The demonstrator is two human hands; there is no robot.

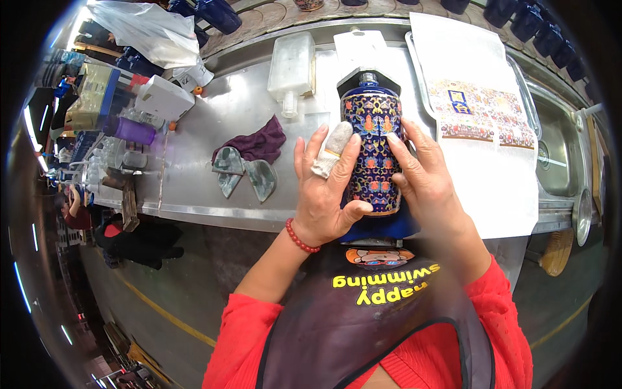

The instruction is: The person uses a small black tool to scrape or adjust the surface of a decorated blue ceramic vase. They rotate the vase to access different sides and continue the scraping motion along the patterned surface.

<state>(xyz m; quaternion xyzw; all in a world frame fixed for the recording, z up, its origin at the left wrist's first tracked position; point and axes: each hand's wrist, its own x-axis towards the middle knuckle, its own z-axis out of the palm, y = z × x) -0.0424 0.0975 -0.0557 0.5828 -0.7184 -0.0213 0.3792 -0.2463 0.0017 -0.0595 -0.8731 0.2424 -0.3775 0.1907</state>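
Observation:
A dark blue bottle (369,149) with a colourful floral pattern lies in front of me, its neck pointing away. An angular grey support (355,79) shows around its neck end. My left hand (330,178) touches the left side of the patterned face, fingers stretched out. One of its fingers wears a whitish cloth cover (337,139) held by a yellow band. Along the right edge of the bottle rest the fingers of my right hand (424,172), extended and lightly bent. To the left are a crumpled dark purple cloth (265,139) and grey-green flat pieces (261,178).
White paper (473,188) with printed floral patterns covers a tray (414,65) at right. Beyond it is a metal sink (551,149). A clear square bottle (291,65) lies at the back of the metal table (214,104). A white box (165,97) and purple container (129,129) stand left.

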